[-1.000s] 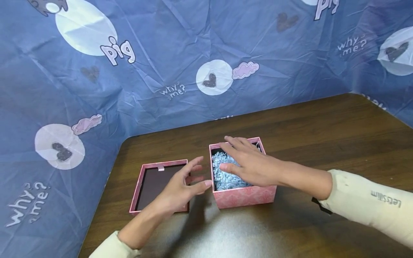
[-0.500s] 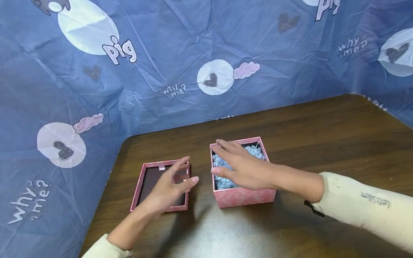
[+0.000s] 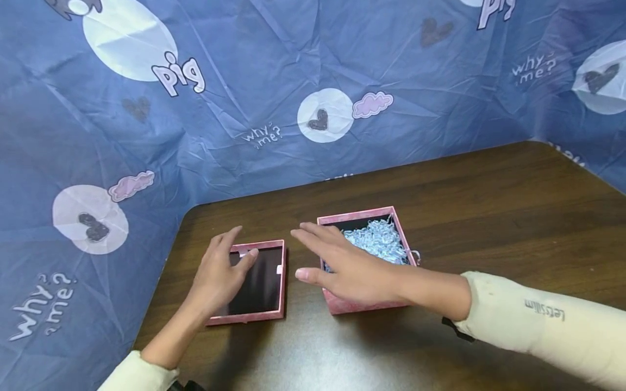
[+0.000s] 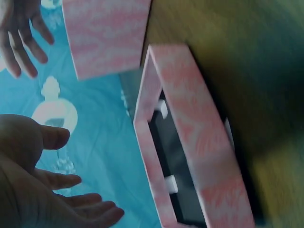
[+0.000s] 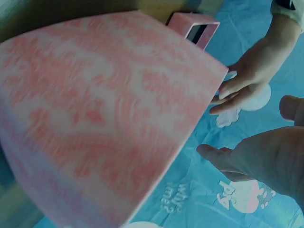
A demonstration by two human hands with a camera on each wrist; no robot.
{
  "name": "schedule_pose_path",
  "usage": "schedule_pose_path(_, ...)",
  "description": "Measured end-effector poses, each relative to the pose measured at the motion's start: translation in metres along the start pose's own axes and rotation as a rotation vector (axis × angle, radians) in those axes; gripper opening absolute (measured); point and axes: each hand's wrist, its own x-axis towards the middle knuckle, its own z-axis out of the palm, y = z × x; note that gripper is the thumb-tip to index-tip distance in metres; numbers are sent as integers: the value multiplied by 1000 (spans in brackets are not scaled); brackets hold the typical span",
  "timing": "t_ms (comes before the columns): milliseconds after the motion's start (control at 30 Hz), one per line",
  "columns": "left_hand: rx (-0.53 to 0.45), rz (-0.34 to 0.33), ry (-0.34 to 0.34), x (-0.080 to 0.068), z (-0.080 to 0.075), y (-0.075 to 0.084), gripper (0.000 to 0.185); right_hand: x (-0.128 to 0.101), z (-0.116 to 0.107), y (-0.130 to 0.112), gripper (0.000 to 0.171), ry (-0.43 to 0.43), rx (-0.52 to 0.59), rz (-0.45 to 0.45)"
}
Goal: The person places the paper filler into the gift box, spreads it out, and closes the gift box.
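Pink lid [image 3: 249, 282], lying upside down with its dark inside showing, sits near the tabletop's [image 3: 489, 206] left edge, just beside the one pink box [image 3: 369, 260] filled with pale blue paper shreds [image 3: 376, 241]. Since half a second ago the left hand [image 3: 217, 274] has slid leftward across the lid: it is now over the lid's left part with fingers loosely spread and the thumb at the far rim, gripping nothing. The right hand [image 3: 342, 263] has come off the shreds, which now show in the box's far half; it lies flat, fingers straight, over the box's near-left corner, reaching toward the gap between box and lid, and holds nothing. Counted: one lid, one box, two hands. A blue printed sheet [image 3: 274, 81] hangs behind the far and left edges.
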Motion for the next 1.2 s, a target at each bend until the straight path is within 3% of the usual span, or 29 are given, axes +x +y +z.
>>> schedule_pose_path(167, 122, -112, -104, 5, -14, -12, 71, 2, 11, -11, 64, -30, 70, -4)
schedule_pose_path(333, 233, -168, -195, 12, -25, -27, 80, 6, 21, -25, 64, -61, 143, -3)
schedule_pose_path(500, 314, -184, -232, 19, -32, -43, 79, 15, 39, -38, 67, -69, 251, 113)
schedule_pose_path(633, 372, -220, -252, 22, -34, -52, 62, 28, 58, -43, 77, -23, 317, 262)
schedule_pose_path(800, 372, -268, -307, 22, -32, -58, 55, 49, 79, -38, 86, 62, 372, 442)
schedule_pose_path(900, 349, -275, -325, 22, -31, -58, 54, 59, 88, -30, 83, 107, 432, 504)
schedule_pose_path(1200, 262, -335, -362, 25, -25, -52, 51, 66, 97, -18, 73, 113, 675, 550)
